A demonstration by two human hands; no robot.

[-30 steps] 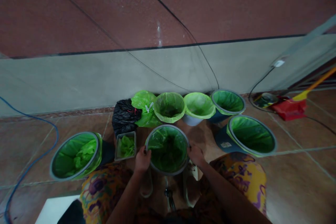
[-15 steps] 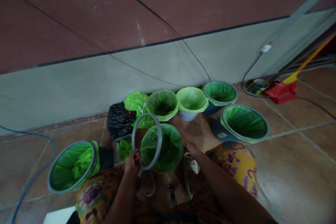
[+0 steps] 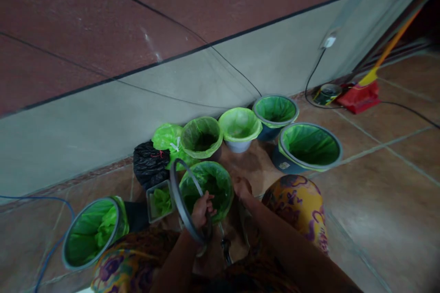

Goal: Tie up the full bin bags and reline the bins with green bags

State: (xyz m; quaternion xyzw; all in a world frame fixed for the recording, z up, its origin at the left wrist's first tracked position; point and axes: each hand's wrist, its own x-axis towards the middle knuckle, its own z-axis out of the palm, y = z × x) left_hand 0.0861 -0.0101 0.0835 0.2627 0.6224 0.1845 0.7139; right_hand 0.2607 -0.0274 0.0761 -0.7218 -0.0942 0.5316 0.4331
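Observation:
A trash bin (image 3: 220,217) lined with a green plastic bag stands on the floor between my knees. A grey rim ring (image 3: 176,187) is looped around my left wrist, tilted over the bin's left side. My left hand (image 3: 203,209) passes through this ring and hangs over the bin's opening, fingers loosely apart. At the bin's right edge, my right hand (image 3: 242,187) has its fingers curled closed against the green bin liner (image 3: 225,178); the fingertips are partly hidden. Left of the bin sits a small rectangular container (image 3: 150,206) with green plastic inside.
More lined bins stand around: a grey-rimmed one (image 3: 118,229) at left, a pale one (image 3: 238,146), a dark-looking one (image 3: 218,153) and two grey-rimmed ones at right. A black bag (image 3: 149,165) and tied green bag (image 3: 165,136) lean near the wall. A red dustpan (image 3: 360,97) lies far right.
My left hand has moved right through the ring, over the bin; the ring has tipped onto my wrist. My right hand stays by the bin's right edge. The view has tilted and shifted.

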